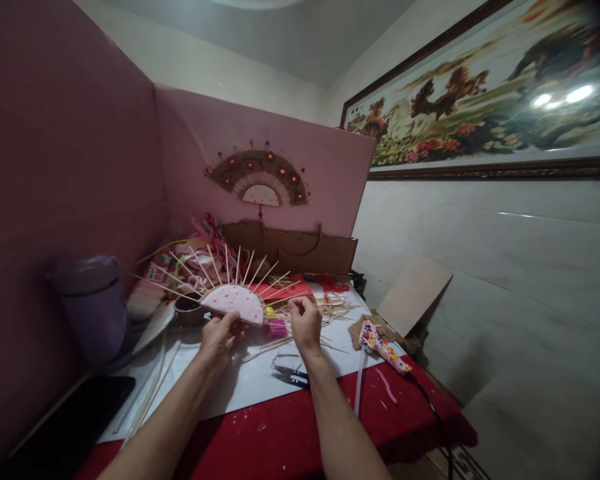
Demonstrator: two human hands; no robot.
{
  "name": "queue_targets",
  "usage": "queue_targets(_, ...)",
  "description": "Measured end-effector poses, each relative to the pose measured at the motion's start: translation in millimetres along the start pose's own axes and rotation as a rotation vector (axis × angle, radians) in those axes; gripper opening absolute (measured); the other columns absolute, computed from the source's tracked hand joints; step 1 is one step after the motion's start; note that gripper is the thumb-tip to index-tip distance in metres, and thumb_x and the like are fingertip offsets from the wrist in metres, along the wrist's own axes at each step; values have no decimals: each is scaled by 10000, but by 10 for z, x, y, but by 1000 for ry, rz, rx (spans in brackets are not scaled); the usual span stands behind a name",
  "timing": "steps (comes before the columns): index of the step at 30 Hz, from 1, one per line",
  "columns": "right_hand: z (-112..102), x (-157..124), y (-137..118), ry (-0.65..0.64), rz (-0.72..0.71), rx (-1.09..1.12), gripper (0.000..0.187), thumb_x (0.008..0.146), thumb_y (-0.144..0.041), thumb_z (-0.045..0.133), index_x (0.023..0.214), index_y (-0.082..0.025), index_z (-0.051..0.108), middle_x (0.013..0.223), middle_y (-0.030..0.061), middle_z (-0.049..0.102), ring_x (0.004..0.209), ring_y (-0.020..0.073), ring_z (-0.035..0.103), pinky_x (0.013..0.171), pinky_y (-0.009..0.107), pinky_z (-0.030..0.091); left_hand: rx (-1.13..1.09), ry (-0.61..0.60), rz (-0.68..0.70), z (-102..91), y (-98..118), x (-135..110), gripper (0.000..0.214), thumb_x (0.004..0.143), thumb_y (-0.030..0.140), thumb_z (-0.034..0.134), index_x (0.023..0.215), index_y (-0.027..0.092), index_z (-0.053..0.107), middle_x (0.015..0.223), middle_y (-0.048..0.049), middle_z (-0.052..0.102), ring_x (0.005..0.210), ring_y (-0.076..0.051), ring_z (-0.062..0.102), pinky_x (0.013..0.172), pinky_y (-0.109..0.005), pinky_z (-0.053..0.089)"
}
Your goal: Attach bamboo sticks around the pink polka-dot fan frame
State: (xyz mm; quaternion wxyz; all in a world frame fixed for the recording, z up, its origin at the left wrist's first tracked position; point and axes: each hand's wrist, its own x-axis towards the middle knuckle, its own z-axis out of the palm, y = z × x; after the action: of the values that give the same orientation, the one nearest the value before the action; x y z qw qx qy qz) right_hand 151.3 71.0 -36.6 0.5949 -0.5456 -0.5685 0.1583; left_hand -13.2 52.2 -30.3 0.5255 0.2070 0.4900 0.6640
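Nearest us, bare red cloth [255, 433] runs before a white sheet [243, 390]. Snips [294, 378] lie on the sheet beside our right wrist, seemingly parked within reach. To the right rests the glue gun [384, 348], its cord [427, 398] trailing past the edge, where it could snag.

Our left hand [223, 335] pinches the fan [235, 303] by its straight lower edge, thumb on the front, probably so that its spread ribs stay untouched. The fan sits raised above the sheet. Our right hand [306, 325] is curled beside it; we cannot tell whether its fingertips pinch anything.

Beyond, loose sticks [337, 311] and a cup [187, 313] crowd the space. Farther back, a brown fan [280, 164] hangs on a pink board [190, 133].
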Motion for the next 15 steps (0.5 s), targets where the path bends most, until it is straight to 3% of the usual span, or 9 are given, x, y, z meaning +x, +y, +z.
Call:
queue_targets(3, -40, -15, -35, -31, -6, -74, 159, 777, -299, 486, 720, -204, 600, 680, 7, 655, 641, 156, 586, 605, 238, 401, -39, 51, 39, -13, 41, 17, 59, 711, 96, 562, 714, 138, 522, 544, -23, 603, 438, -138, 589, 414, -228, 475)
queue_targets(9, -21, -81, -88, -110, -30, -223, 119, 798, -260, 493, 750, -233, 598, 713, -20, 674, 686, 147, 598, 612, 228, 361, -166, 27, 46, -36, 9, 56, 71, 739, 105, 493, 736, 173, 472, 534, 11, 576, 485, -173, 608, 577, -451, 538)
queue_targets(15, 11, -126, -49, -181, -75, -421, 103, 800, -263, 510, 781, -249, 611, 720, -15, 673, 688, 154, 592, 571, 241, 303, -205, 14, 64, -25, -26, 71, 44, 745, 107, 502, 725, 146, 505, 576, -13, 586, 521, -158, 600, 640, -474, 537)
